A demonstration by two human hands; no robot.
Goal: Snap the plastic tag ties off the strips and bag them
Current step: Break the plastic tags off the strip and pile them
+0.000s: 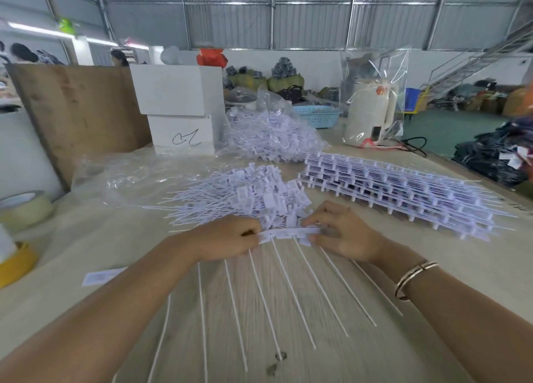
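Hands grip one strip (288, 234) of tag ties: left hand (227, 238) pinching its left end, right hand (343, 232) its right, near a loose tie pile (245, 198).

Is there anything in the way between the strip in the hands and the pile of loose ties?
Nothing visible. The left hand and right hand grip the strip at its ends, and the pile of loose ties lies just beyond it on the table, right against the knuckles.
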